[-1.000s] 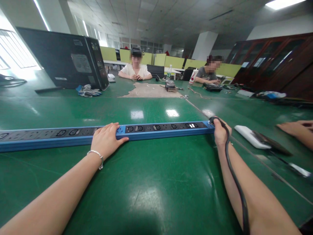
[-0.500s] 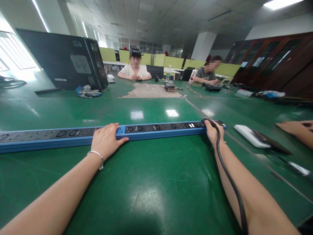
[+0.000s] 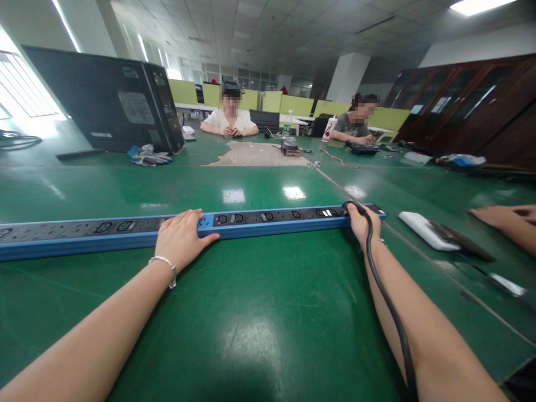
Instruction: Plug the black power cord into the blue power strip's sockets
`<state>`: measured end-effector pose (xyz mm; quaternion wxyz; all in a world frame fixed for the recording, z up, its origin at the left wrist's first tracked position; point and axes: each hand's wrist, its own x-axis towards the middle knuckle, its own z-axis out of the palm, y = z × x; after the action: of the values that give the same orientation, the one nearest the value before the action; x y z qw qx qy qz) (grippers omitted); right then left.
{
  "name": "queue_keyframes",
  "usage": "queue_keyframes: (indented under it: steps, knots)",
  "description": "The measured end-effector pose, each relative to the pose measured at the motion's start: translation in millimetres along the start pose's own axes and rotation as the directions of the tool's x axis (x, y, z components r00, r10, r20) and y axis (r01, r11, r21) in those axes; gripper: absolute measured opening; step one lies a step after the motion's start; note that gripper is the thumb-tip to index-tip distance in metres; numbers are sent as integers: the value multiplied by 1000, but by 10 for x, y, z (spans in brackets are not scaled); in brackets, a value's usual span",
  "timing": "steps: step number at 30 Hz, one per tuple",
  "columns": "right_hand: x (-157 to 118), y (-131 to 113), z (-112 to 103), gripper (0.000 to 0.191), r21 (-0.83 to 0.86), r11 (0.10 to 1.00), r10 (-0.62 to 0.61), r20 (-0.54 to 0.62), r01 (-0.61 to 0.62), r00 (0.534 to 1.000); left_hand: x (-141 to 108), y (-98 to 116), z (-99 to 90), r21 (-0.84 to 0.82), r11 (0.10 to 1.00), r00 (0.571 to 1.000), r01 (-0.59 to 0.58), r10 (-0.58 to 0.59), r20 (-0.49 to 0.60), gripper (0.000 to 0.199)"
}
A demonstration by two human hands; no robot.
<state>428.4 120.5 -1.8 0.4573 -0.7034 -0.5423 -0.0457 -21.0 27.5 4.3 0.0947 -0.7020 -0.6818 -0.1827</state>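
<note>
A long blue power strip (image 3: 285, 223) with rows of black sockets lies across the table, running out of view at the left. My left hand (image 3: 178, 237) is closed over its middle, fingers on top and thumb along the front side. My right hand (image 3: 363, 222) grips a black power plug (image 3: 348, 207) at the strip's right end. The plug sits against the socket face; how deep it goes in is hidden by my fingers. Its black cable (image 3: 383, 287) runs back along my right forearm.
On the green table (image 3: 251, 318) stand a black computer case (image 3: 96, 106) and gloves (image 3: 149, 156). A white box-shaped thing (image 3: 422, 229) lies at right, near another person's hand (image 3: 498, 216). Two people (image 3: 230, 120) sit across the table. A bottle (image 3: 287, 124) stands far back.
The view has shifted very slightly. Both hands keep their places on the strip and the plug, with no clear movement of either.
</note>
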Motion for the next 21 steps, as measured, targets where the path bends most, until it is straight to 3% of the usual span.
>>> queue_keyframes:
  steps: [21]
  knots:
    - [-18, 25, 15, 53, -74, 997, -6, 4, 6, 1000, 10, -4, 6, 6, 1000, 1000, 8, -8, 14, 64]
